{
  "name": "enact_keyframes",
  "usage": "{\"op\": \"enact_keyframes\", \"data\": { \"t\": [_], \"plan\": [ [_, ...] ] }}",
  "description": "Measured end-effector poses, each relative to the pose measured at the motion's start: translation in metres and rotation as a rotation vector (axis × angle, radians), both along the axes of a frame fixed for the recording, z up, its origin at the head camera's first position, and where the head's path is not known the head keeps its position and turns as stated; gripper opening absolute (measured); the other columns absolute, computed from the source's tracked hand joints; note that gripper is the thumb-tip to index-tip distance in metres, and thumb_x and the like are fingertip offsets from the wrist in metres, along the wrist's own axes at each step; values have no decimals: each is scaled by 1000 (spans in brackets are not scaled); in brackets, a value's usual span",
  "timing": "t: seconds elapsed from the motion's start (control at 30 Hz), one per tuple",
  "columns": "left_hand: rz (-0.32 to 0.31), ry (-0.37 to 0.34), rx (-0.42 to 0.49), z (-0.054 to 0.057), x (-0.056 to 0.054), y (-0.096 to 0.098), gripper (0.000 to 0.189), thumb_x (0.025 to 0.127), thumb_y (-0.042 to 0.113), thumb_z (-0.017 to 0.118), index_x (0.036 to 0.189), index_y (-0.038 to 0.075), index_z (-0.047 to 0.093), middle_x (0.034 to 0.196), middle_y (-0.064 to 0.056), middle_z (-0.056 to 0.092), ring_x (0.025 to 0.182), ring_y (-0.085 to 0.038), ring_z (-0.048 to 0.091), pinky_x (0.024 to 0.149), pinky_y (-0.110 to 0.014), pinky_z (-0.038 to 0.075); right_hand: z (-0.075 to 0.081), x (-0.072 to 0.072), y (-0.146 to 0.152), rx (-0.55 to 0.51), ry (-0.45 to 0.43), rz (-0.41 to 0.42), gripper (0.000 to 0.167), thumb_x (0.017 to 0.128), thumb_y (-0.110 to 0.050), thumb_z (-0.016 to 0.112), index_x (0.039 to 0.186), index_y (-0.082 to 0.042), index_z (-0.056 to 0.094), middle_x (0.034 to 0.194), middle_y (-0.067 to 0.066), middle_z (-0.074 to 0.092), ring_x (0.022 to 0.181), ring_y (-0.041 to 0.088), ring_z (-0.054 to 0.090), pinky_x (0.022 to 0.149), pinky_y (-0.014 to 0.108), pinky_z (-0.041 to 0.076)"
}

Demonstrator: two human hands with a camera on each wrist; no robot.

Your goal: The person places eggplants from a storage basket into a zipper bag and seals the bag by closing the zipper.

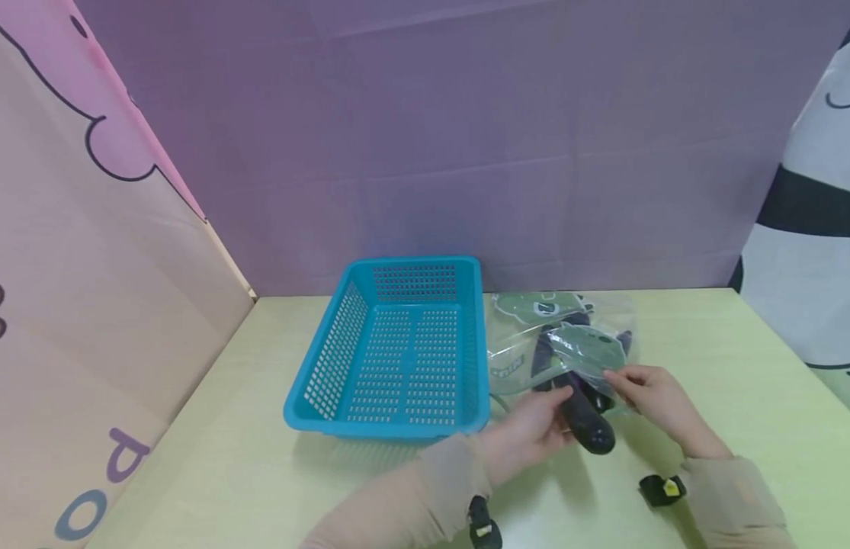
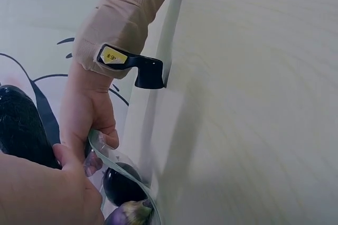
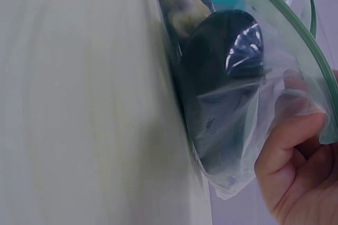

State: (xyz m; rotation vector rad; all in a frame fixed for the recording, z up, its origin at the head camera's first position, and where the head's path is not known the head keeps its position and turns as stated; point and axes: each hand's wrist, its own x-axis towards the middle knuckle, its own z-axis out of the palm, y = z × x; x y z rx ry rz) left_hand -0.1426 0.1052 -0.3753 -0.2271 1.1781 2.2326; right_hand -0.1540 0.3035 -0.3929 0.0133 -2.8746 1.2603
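My left hand (image 1: 530,427) grips a dark purple eggplant (image 1: 589,427), which slants toward me at the mouth of a clear zip bag (image 1: 508,372). In the left wrist view that eggplant (image 2: 21,127) stands out past the thumb side of the hand. On the right, my right hand (image 1: 654,396) pinches the bag's rim between thumb and fingers. Along that rim runs a green zip strip (image 3: 296,21), lifted in the right wrist view. Inside the bag lie more eggplants; one shiny rounded end (image 3: 227,50) faces the mouth, beside a pale stem cap (image 3: 182,3).
A blue perforated plastic basket (image 1: 397,366) with nothing in it stands just left of the bag. Both rest on a pale wooden table (image 1: 212,457). A purple cloth backdrop (image 1: 425,152) rises behind, with printed cloth panels (image 1: 88,267) at the sides.
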Motion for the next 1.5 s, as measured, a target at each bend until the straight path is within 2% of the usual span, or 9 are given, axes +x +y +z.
{"op": "enact_keyframes", "data": {
  "t": [0.37, 0.67, 0.83, 0.93, 1.03, 1.1, 1.3, 1.4, 1.5],
  "plan": [
    [46, 6, -11, -6, -1, 7, 33, 94, 11, 51, 119, -9, 52, 118, -25, 60, 109, -32, 60, 97, -50, 47, -1, 1, 0, -14, -19, -7, 43, 98, -34, 48, 70, -2, 56, 58, -3, 46, 54, 11, 43, 52, 26, 40],
    [147, -1, -63, -9, -4, 20, 32, 93, 11, 53, 119, -7, 51, 113, -23, 64, 103, -31, 63, 90, -44, 52, -2, 1, 1, -8, -14, 5, 42, 99, -32, 48, 72, -1, 56, 58, -3, 46, 54, 10, 43, 52, 25, 40],
    [194, 9, -72, -8, -6, 28, 33, 93, 10, 53, 122, -6, 51, 112, -24, 64, 104, -35, 63, 87, -47, 53, -2, 1, 1, -5, -11, 6, 42, 99, -32, 48, 72, -1, 56, 59, -3, 46, 54, 10, 43, 52, 25, 41],
    [215, 18, -85, -10, -7, 29, 32, 93, 10, 52, 121, -5, 52, 112, -22, 65, 99, -31, 65, 78, -39, 55, -2, 0, 1, -3, -11, 9, 42, 99, -33, 48, 72, -2, 56, 59, -3, 46, 54, 10, 44, 53, 24, 42],
    [231, 34, -130, -12, -10, 31, 30, 92, 12, 53, 119, -1, 55, 109, -16, 67, 89, -22, 65, 66, -27, 48, -2, 0, 1, -4, -4, 14, 42, 99, -33, 48, 71, -2, 56, 59, -3, 47, 54, 10, 43, 52, 25, 41],
    [248, 38, -143, -13, -12, 32, 31, 92, 12, 53, 120, 0, 56, 110, -13, 67, 89, -19, 64, 65, -24, 46, -1, 1, 1, -9, 4, 12, 43, 98, -33, 49, 71, -2, 56, 58, -3, 47, 54, 10, 43, 52, 25, 41],
    [345, 27, -204, -14, -17, 38, 35, 91, 13, 54, 121, -5, 53, 110, -14, 67, 89, -17, 63, 71, -28, 50, 1, 0, 1, -2, 24, 10, 43, 98, -34, 49, 71, -1, 56, 57, -5, 46, 53, 10, 43, 51, 26, 40],
    [380, 40, -266, -14, -20, 39, 36, 91, 15, 56, 122, -5, 53, 113, -15, 66, 94, -20, 62, 84, -35, 51, 2, 1, 0, 1, 27, 12, 44, 98, -34, 49, 70, -1, 55, 57, -4, 45, 52, 10, 42, 51, 26, 39],
    [411, 53, -293, -15, -23, 40, 41, 91, 17, 57, 127, -1, 51, 124, -15, 61, 114, -28, 57, 101, -43, 43, 2, 1, 0, 3, 32, 15, 44, 98, -34, 49, 69, -1, 54, 56, -4, 45, 51, 10, 42, 51, 26, 39]
  ]
}}
